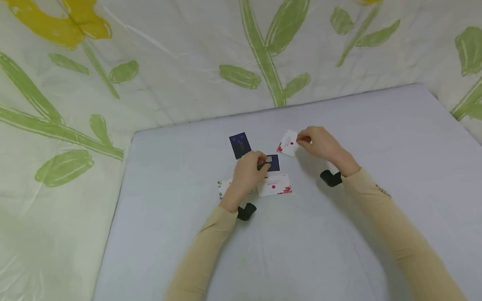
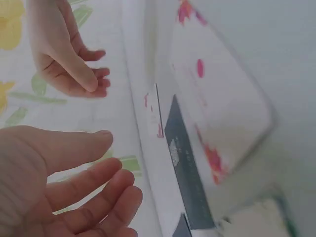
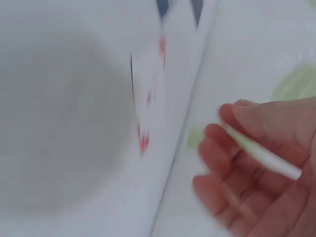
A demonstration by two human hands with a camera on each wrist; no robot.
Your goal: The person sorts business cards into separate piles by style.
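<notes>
From the head camera, both forearms in tan sleeves reach forward over a pale grey table, each wrist carrying a small black camera mount. The left hand hovers low over the middle of the card cluster, knuckles up, its fingertips at the near edge of a dark card with a small white patch; whether it actually pinches that card cannot be told here. The right hand is raised a little farther back and pinches the corner of a white card with red flowers, which tilts up off the table. A second white floral card lies flat just beside the left hand, a dark blue card lies beyond it, and the edge of another pale card shows under the left wrist. A flower-printed sheet hangs behind the table.

The left wrist camera shows the left hand with loosely extended fingers, relaxed and holding nothing. The dark card and the flat floral card lie just past the fingertips. The right hand hangs farther off.

The right wrist view is blurred: the right hand has its fingers curled round a thin white card edge, and another floral card is beyond.
</notes>
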